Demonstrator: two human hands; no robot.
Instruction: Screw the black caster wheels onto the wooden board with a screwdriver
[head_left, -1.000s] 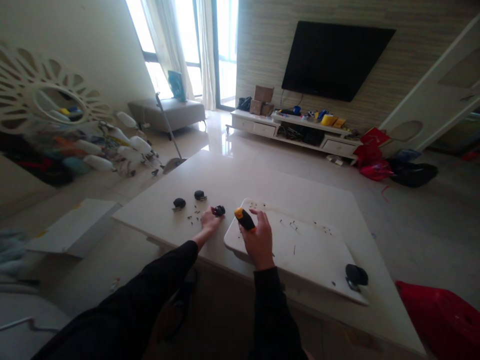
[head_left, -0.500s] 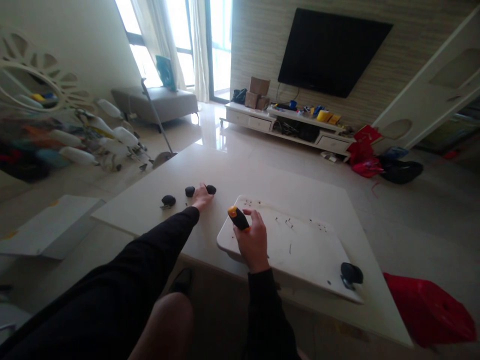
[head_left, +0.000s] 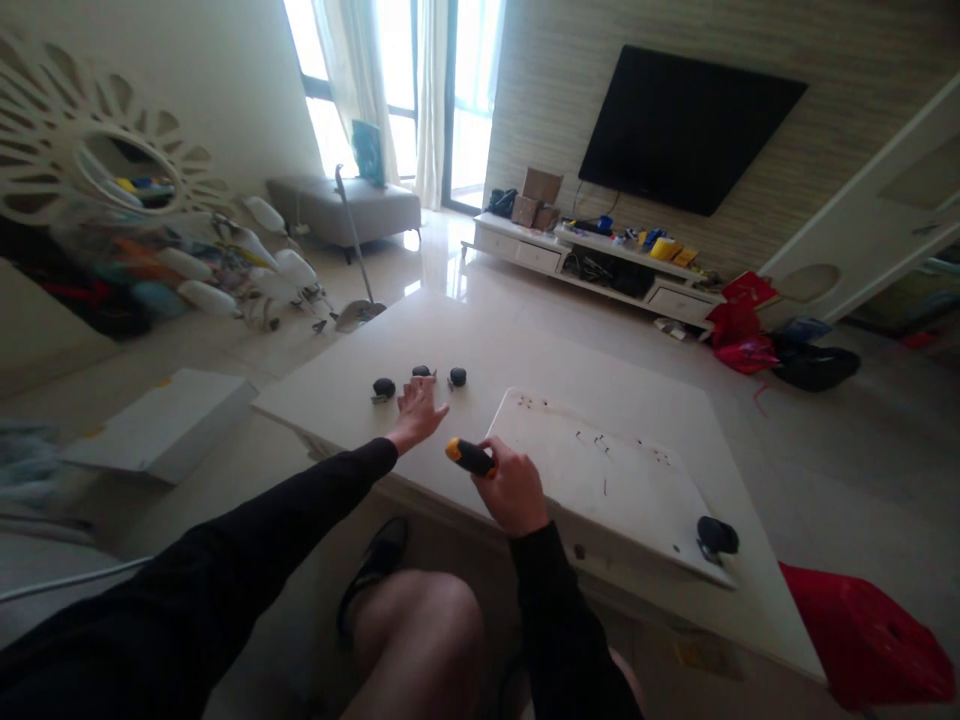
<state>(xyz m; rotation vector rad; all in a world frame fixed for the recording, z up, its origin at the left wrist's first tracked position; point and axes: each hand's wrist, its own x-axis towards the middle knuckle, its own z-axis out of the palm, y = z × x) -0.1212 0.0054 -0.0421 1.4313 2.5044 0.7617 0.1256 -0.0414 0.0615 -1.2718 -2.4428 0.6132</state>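
My left hand [head_left: 420,411] reaches over the white table [head_left: 352,350] with its fingers spread, right by the middle black caster wheel [head_left: 422,371]. The fingertips overlap that caster's lower edge; whether they touch it I cannot tell. One caster [head_left: 384,387] stands to its left and another caster [head_left: 458,377] to its right. My right hand [head_left: 516,487] is closed around a screwdriver [head_left: 471,457] with a black and orange handle, butt end pointing left. Below it lies a white panel [head_left: 637,500] carrying several small screws [head_left: 601,441] and, at its near right corner, a black caster [head_left: 718,535].
A red stool-like object [head_left: 870,630] stands by the table's right edge. On the floor to the left is a white box [head_left: 161,425]. A long-handled dustpan [head_left: 360,312] stands beyond the table, and a low TV cabinet [head_left: 517,245] runs along the far wall.
My left hand has drawn back from the right caster to the middle one, and its fingers have spread. The screwdriver handle has tipped flatter in my right hand. The view has shifted left.
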